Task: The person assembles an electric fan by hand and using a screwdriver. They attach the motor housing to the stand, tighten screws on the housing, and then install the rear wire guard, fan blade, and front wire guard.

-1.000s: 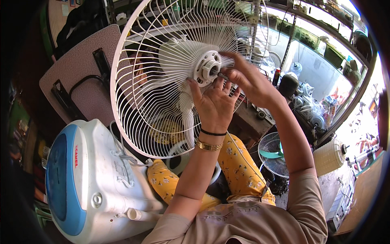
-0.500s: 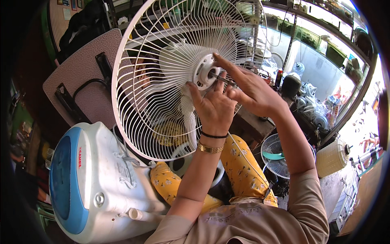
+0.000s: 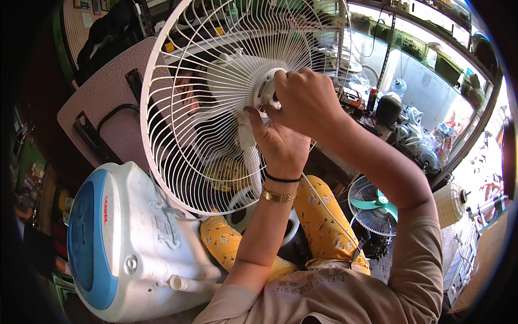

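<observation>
A large white wire fan grille (image 3: 178, 100) stands upright before me, with the fan's white motor housing (image 3: 229, 75) behind it. At its centre is a round white plastic nut (image 3: 264, 89) with oval slots. My right hand (image 3: 306, 100) is closed over this nut's right side, its knuckles up, and covers the metal shaft. Below it my left hand (image 3: 283, 148) has its palm turned up and its thumb stretched to the lower edge of the nut. The other left fingers are mostly hidden behind the right hand.
A white and blue plastic appliance body (image 3: 143, 232) stands at my left, beside a speckled folding board (image 3: 102, 108). On the right are a small fan with turquoise blades (image 3: 372, 205) and a cream cylinder (image 3: 449, 204). A shelf with baskets (image 3: 413, 46) runs behind.
My right hand, spread with the metal shaft showing beside it, has turned over and curled onto the nut, hiding the shaft. The grille has shifted slightly left. The small fan's blades have turned.
</observation>
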The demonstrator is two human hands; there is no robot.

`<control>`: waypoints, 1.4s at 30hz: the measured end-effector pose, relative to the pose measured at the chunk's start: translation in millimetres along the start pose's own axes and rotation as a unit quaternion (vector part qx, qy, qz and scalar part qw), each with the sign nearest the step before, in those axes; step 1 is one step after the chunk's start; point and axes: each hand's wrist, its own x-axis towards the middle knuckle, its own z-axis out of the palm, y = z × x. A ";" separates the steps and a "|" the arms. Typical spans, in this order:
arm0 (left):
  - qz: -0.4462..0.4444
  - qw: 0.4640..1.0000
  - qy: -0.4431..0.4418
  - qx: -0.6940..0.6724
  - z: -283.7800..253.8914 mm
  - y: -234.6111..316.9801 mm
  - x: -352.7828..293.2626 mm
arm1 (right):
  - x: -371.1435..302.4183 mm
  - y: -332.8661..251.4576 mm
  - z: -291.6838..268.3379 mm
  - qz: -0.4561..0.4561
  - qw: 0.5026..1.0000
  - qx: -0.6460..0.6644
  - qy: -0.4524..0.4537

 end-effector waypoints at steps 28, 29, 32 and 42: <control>-0.014 0.999 0.029 0.031 -13.1 -0.9 -1.3 | 13.7 51.5 39.5 0.364 0.621 0.636 -0.279; -0.017 0.999 0.034 0.029 -15.1 -0.5 -0.6 | 11.0 52.2 44.5 0.354 0.594 0.658 -0.300; -0.024 0.999 0.014 0.039 -17.5 -4.4 2.9 | 13.5 68.6 46.8 0.333 0.556 0.665 -0.371; -0.036 0.998 -0.030 0.046 -10.2 -5.9 -7.7 | 25.9 23.4 -13.6 -0.039 0.985 0.028 -0.167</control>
